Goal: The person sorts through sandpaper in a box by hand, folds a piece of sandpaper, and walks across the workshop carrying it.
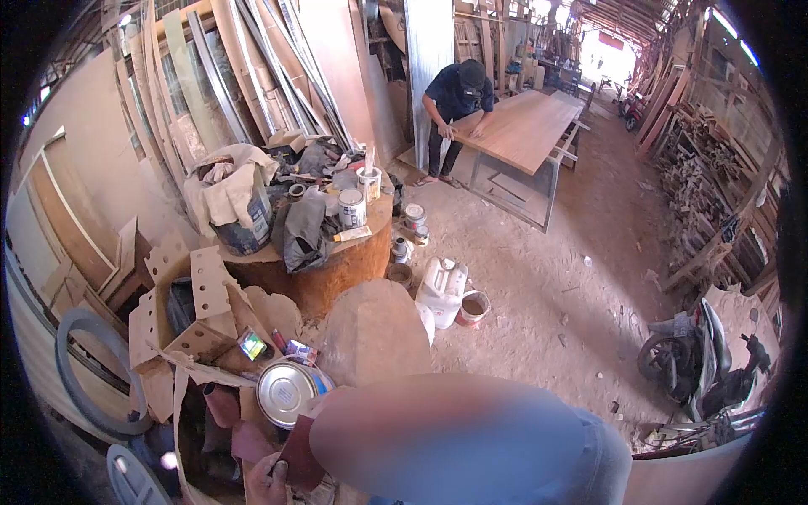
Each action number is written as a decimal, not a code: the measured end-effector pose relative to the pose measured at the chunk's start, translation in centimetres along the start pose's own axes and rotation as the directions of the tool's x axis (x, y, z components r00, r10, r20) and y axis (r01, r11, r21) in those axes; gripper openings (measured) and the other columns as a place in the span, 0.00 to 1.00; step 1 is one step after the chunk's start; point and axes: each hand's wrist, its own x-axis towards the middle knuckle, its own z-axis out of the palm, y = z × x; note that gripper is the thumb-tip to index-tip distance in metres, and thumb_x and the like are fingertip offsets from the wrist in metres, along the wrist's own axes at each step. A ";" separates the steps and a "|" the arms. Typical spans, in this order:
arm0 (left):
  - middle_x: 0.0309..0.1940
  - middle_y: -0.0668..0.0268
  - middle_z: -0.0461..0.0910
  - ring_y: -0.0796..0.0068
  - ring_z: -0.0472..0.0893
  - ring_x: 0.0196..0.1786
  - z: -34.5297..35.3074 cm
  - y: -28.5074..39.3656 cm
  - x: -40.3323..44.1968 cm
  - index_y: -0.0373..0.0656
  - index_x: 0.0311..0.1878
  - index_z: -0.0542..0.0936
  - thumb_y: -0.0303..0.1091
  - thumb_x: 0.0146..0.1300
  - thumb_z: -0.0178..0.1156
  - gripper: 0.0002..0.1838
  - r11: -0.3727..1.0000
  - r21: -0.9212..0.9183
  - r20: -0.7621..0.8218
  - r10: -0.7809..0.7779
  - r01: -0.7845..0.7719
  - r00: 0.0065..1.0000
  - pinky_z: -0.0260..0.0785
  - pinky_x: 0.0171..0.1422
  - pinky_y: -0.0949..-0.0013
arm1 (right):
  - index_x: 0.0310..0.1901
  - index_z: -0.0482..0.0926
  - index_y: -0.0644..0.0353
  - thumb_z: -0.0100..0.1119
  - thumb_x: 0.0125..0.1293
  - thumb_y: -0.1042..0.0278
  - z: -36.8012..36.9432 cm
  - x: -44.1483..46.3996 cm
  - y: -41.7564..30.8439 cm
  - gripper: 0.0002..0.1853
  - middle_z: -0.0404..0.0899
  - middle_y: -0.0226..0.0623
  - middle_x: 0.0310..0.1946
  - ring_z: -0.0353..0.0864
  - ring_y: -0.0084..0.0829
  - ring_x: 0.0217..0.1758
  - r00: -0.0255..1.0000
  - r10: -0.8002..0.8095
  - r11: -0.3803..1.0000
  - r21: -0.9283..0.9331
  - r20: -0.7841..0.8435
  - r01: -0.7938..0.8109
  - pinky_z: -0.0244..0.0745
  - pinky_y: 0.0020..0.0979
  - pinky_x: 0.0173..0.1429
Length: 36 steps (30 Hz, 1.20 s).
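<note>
At the bottom left, my left hand pinches a dark red sheet of sandpaper, thumb on top. The sheet's right side runs into a large blurred patch, with blue cloth showing at its right end. My right hand cannot be made out; the blur may cover it. Just above the sandpaper stands a round metal can with a silver lid. An open cardboard box beside my left hand holds more reddish sandpaper pieces.
A stump table carries paint cans, a bucket and rags. White jerrycan and small pail stand on the dirt floor. Further back, a co-worker leans over a wooden panel. A motorbike stands right, below stacked wood scraps.
</note>
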 end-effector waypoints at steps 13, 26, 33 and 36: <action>0.46 0.50 0.85 0.52 0.84 0.50 1.4 -0.2 2.3 0.33 0.49 0.83 0.30 0.68 0.61 0.12 0.956 0.126 0.125 0.250 -0.265 0.960 0.75 0.57 0.58 | 0.44 0.78 0.60 0.60 0.66 0.57 3.1 2.0 -0.8 0.14 0.81 0.51 0.31 0.83 0.55 0.40 0.987 -0.095 0.927 -0.351 0.132 0.136 0.76 0.53 0.46; 0.44 0.49 0.84 0.50 0.83 0.48 0.2 0.1 1.6 0.33 0.49 0.81 0.32 0.72 0.59 0.11 0.991 0.042 0.142 0.120 -0.127 0.983 0.74 0.56 0.57 | 0.31 0.76 0.62 0.58 0.62 0.62 4.7 3.6 -0.2 0.11 0.77 0.54 0.23 0.81 0.57 0.33 0.980 -0.190 0.923 -0.328 0.062 0.200 0.74 0.54 0.39; 0.41 0.48 0.81 0.48 0.81 0.43 0.2 -0.6 0.8 0.32 0.42 0.79 0.28 0.71 0.59 0.07 0.926 0.173 -0.037 0.347 -0.336 0.937 0.74 0.47 0.56 | 0.29 0.73 0.65 0.56 0.63 0.63 6.4 4.6 -0.9 0.13 0.75 0.50 0.23 0.78 0.48 0.29 0.987 -0.147 0.989 -0.008 -0.064 0.147 0.70 0.46 0.37; 0.42 0.49 0.82 0.48 0.81 0.43 -0.3 -1.6 0.6 0.33 0.46 0.80 0.27 0.70 0.61 0.07 0.924 0.237 -0.023 0.314 -0.300 0.949 0.75 0.47 0.54 | 0.28 0.72 0.66 0.55 0.65 0.63 7.0 5.0 -1.9 0.14 0.72 0.47 0.22 0.75 0.36 0.28 0.993 -0.041 0.963 0.261 -0.111 0.068 0.69 0.41 0.38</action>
